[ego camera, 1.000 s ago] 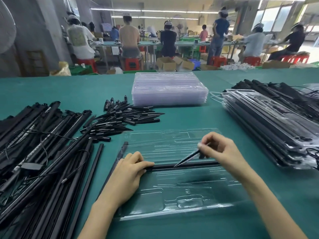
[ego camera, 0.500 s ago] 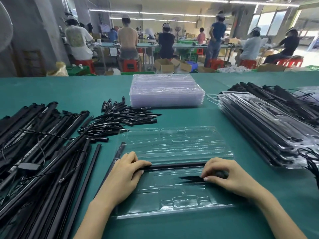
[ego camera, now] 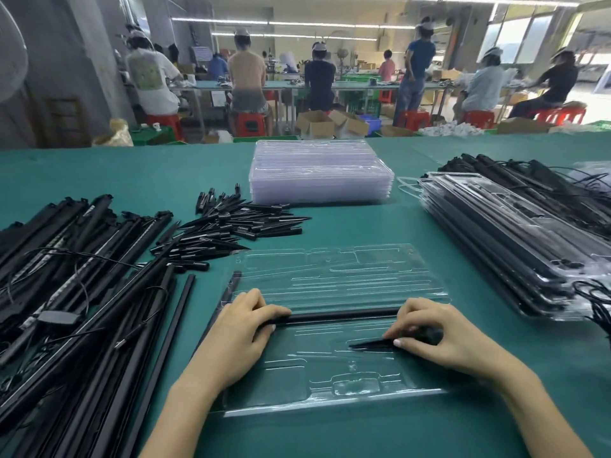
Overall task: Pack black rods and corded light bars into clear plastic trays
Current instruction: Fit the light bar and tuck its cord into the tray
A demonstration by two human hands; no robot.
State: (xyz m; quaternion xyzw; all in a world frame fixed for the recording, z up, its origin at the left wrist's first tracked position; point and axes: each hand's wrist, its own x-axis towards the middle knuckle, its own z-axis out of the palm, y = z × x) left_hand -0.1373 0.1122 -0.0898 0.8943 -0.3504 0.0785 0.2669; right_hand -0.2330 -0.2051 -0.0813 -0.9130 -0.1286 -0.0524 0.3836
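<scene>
A clear plastic tray (ego camera: 334, 279) lies open on the green table in front of me. A black rod (ego camera: 340, 316) lies across its middle groove. My left hand (ego camera: 243, 328) rests on the rod's left end, thumb and fingers curled round it. My right hand (ego camera: 439, 338) presses a black pointed spike (ego camera: 370, 345) into a slot just below the rod, fingers curled over its thick end. The spike's tip points left.
Corded light bars and rods (ego camera: 72, 282) are heaped at the left. A pile of loose black spikes (ego camera: 231, 226) lies behind the tray. A stack of empty clear trays (ego camera: 320, 173) stands at the back. Filled trays (ego camera: 515, 246) are stacked at the right.
My right hand carried the spike down from above the rod and laid it in the slot below it. My left hand stayed on the rod's left end.
</scene>
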